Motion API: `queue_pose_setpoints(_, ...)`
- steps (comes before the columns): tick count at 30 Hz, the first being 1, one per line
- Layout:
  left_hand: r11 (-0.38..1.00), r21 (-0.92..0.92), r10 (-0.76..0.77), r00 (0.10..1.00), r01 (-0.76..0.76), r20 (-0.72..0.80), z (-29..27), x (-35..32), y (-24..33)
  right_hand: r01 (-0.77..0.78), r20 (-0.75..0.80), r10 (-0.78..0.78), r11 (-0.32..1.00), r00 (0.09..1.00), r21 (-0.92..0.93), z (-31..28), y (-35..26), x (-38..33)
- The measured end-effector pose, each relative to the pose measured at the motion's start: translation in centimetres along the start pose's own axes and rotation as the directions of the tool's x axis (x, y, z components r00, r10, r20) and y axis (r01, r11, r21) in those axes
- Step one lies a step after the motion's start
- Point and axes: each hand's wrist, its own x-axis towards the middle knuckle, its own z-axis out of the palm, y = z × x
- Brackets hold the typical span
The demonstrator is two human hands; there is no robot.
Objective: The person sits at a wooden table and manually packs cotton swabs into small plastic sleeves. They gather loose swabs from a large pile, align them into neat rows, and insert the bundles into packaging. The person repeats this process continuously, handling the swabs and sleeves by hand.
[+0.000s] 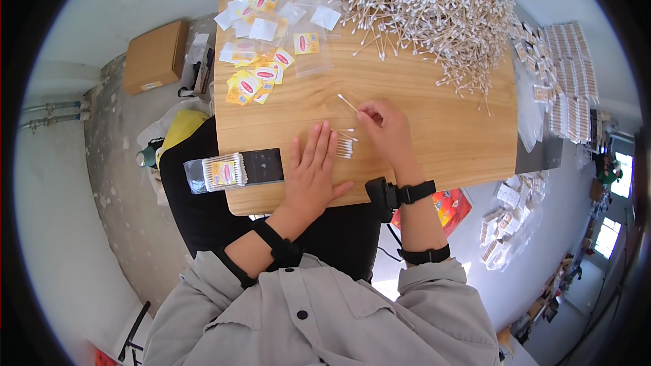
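My left hand [313,173] lies flat on the wooden table near its front edge, fingers stretched out. A small row of cotton swabs [344,147] pokes out from beside its fingers; the rest of the row is hidden under the hand. Between thumb and fingertips, my right hand [386,130] pinches a single cotton swab [348,102], its white tip pointing up and left. To the left of my left hand, a clear bag packed with cotton swabs and a yellow label [224,173] rests on a black strip [264,165].
A big heap of loose cotton swabs [434,7] covers the table's far right. Yellow and white cards [254,81] and clear plastic bags [315,62] lie at the far left. Bundled swab packs [569,81] are stacked beyond the right edge. A cardboard box [156,57] stands left.
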Motion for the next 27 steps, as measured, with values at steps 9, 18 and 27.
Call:
queue_pose_setpoints(9, 1.000, 0.004, -0.030, 0.998, 0.030, 0.047, -0.3, 0.0, 0.0, 0.263, 0.171, -0.250, 0.963, 0.953, -0.056, 0.9, -1.0, -0.7)
queue_pose_setpoints(18, 1.000, 0.005, -0.024, 1.000, 0.024, 0.005, 0.0, -0.1, 0.0, 0.311, 0.139, -0.281, 0.904, 0.950, -0.295, 1.0, -1.9, -2.1)
queue_pose_setpoints(27, 0.999, 0.021, -0.026, 1.000, 0.026, -0.002, 0.1, -0.2, 0.0, 0.262, -0.072, -0.299, 0.911, 0.952, -0.317, 1.7, -1.3, -4.2)
